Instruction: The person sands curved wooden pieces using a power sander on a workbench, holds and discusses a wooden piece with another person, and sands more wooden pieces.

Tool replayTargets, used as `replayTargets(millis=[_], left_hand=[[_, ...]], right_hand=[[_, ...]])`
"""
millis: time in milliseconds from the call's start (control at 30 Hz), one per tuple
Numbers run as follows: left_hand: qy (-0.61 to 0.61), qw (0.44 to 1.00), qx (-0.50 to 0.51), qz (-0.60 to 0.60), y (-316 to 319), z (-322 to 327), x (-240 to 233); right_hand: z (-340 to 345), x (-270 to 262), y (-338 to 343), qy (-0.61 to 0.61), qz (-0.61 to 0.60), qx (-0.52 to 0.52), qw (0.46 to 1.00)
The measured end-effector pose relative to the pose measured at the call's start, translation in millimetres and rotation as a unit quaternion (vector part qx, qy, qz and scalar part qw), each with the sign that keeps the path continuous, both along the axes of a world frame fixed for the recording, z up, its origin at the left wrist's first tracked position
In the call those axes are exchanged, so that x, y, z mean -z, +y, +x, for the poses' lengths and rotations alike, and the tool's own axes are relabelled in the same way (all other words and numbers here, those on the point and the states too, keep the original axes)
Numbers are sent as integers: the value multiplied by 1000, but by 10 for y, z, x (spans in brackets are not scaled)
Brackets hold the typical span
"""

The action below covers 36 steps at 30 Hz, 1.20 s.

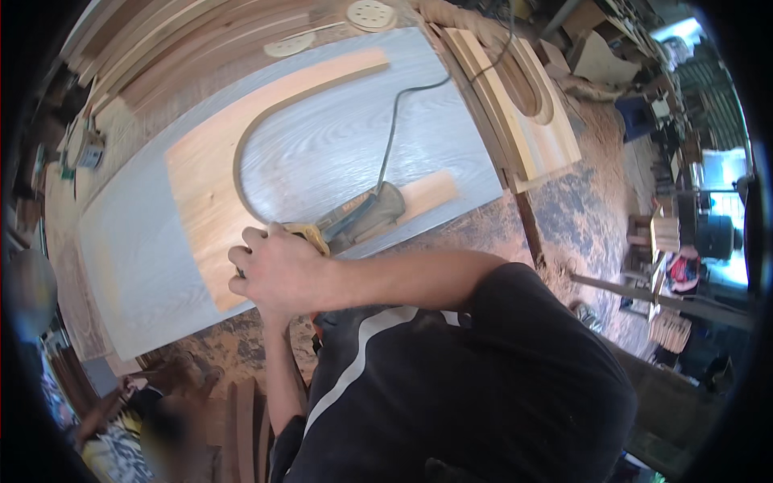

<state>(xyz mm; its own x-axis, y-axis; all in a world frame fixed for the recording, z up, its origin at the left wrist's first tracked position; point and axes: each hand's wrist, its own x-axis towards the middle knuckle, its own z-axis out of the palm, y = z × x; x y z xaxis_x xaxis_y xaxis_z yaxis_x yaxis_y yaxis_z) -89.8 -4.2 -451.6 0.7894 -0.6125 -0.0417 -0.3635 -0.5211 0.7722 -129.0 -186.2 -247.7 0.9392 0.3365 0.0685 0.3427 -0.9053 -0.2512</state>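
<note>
My right hand (284, 268) is closed over the top of a yellow and black power sander (311, 232), with its fingers curled to the left. My left forearm (281, 356) rises from below to the same spot; the left hand is mostly hidden under the right, so its grip cannot be told. The sander stands at the near side of a U-shaped wooden panel (202, 199), its base hidden by my hands. A grey dust bag (386, 208) trails to the right over the panel's near arm. The panel lies flat on a grey wood-grain board (145, 271).
A power cord (394, 121) runs across the board to the upper right. Perforated sanding discs (371, 15) and long planks (205, 54) lie beyond it. Another cut-out wooden piece (549, 130) lies right, a tub (86, 151) left. A blurred person (121, 447) is at lower left. Sawdust covers the floor.
</note>
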Motion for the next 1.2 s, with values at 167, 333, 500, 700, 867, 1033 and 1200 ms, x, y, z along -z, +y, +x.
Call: replayTargets(millis=[167,333,500,700,867,1033,1200], left_hand=[[-39,988,148,25,-492,-140,37],[-104,963,243,-61,-1349,-404,-54],[-44,953,277,-114,-2366,-733,-732],[-33,960,259,-102,-2562,-895,-806],[-278,920,272,57,-1113,-184,-548],[-330,900,232,163,408,376,-595],[-305,920,162,185,920,426,-543]], right_hand=[[-457,-76,-458,29,19,83,996],[-1008,35,-994,-28,-11,210,977],[-1435,-102,-1617,47,-43,319,946],[-1561,-89,-1914,33,-76,391,917],[-1537,-54,-1634,66,-100,455,883],[-1256,-47,-1242,78,-103,482,866],[-943,-65,-850,72,-100,508,852]])
